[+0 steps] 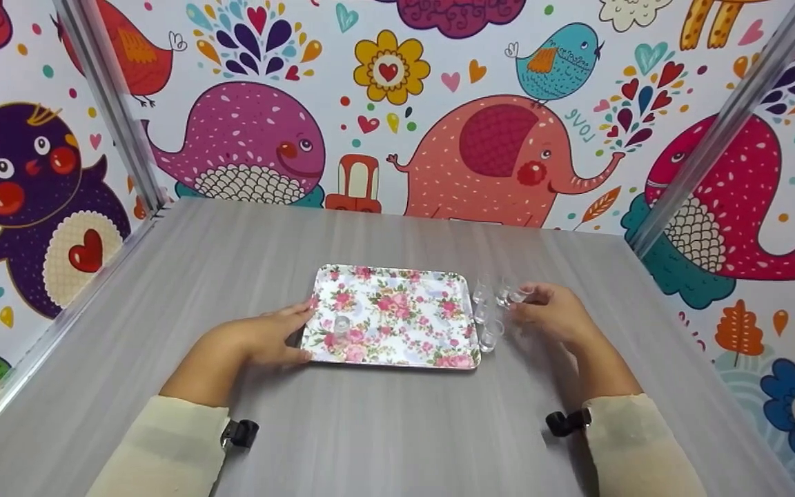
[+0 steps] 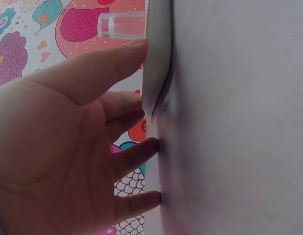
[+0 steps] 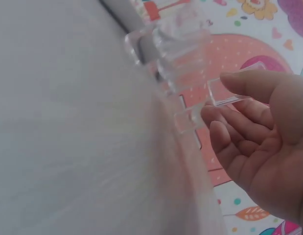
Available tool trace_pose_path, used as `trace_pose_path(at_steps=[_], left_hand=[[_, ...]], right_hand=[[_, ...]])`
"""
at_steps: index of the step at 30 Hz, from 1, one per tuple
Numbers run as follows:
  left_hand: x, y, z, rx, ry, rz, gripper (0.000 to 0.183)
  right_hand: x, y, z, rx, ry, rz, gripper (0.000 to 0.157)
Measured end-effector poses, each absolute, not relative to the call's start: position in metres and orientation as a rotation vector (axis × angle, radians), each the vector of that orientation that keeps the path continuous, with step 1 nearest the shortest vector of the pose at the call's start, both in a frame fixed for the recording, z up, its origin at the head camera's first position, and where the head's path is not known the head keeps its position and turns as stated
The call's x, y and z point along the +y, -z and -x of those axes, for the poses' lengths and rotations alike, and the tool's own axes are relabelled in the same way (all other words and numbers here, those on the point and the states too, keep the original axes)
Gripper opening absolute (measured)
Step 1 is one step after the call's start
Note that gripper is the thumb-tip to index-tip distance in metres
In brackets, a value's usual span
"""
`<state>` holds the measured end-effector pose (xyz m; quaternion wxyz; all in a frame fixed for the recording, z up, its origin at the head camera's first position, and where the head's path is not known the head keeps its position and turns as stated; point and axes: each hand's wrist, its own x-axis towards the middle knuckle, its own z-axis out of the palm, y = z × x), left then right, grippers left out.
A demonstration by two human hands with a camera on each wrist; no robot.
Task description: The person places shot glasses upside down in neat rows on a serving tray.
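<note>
A white tray with pink flowers lies on the table, and one small clear cup stands upright at its left side. My left hand touches the tray's left edge with the thumb and index finger spread along the rim; in the left wrist view the other fingers extend down to the tabletop. Past the tray's right edge, my right hand pinches a small clear cup between thumb and fingers, tilted in the right wrist view. Several more clear cups stand close together between the tray and that hand.
The grey wood-grain table extends around the tray on all sides. Behind it rises a wall with cartoon animals. Metal posts stand at the table's back corners. Black wrist straps sit at both sleeves.
</note>
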<state>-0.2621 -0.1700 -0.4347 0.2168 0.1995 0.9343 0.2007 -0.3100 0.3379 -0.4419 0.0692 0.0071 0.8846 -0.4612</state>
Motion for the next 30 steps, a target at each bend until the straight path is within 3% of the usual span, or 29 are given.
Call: trace_pose_path(at_steps=[12,30], left_hand=[[-0.17,0.436,0.263,2.584,-0.555,-0.562,0.088],[-0.171,0.434,0.261,2.598,-0.568,-0.589,0.089]], right_hand=[[0.299,0.427,0.309,2.674,1.539,0.132,0.048],[0.21,0.409,0.301,2.601,1.556,0.327,0.031]])
